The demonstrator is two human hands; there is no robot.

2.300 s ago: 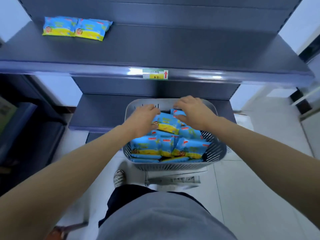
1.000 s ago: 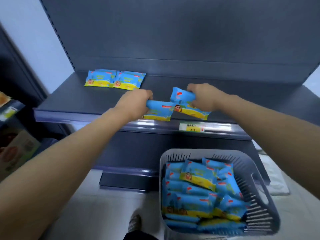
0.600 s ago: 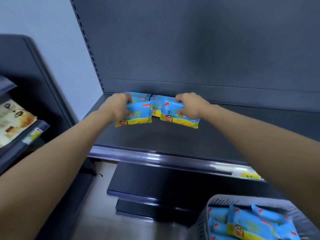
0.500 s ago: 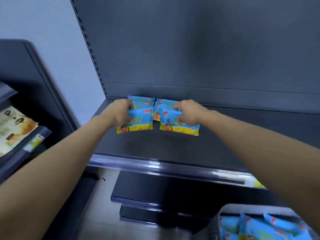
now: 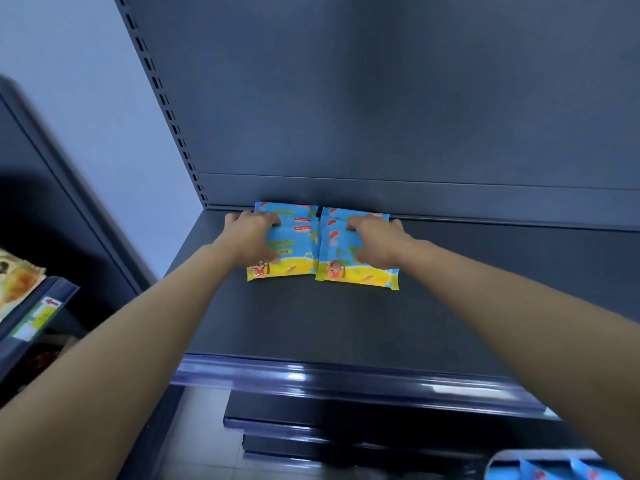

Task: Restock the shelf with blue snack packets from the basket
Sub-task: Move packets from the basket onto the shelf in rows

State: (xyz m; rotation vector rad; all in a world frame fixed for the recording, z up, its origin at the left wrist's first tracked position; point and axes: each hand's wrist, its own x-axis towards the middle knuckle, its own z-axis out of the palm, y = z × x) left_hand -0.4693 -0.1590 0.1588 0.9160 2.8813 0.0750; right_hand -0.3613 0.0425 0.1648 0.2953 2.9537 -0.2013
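Two blue snack packets held side by side at the back left of the shelf.

At the far left a neighbouring rack (image 5: pixel 20 344) carries a tan bag (image 5: pixel 17 282). The left hand (image 5: pixel 251 239) grasps the left packet (image 5: pixel 298 259), fingers (image 5: pixel 267 220) curled over its top edge, thumb on its face. It lies on the dark shelf (image 5: pixel 346 323), touching the right packet (image 5: pixel 363 275), which the right hand (image 5: pixel 379 244) grasps likewise. Both overlap two more packets (image 5: pixel 287 209) against the back wall. The basket (image 5: pixel 498 457) shows at the lower right corner.

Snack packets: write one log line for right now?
left hand: holds left packet | right hand: holds right packet | both on shelf
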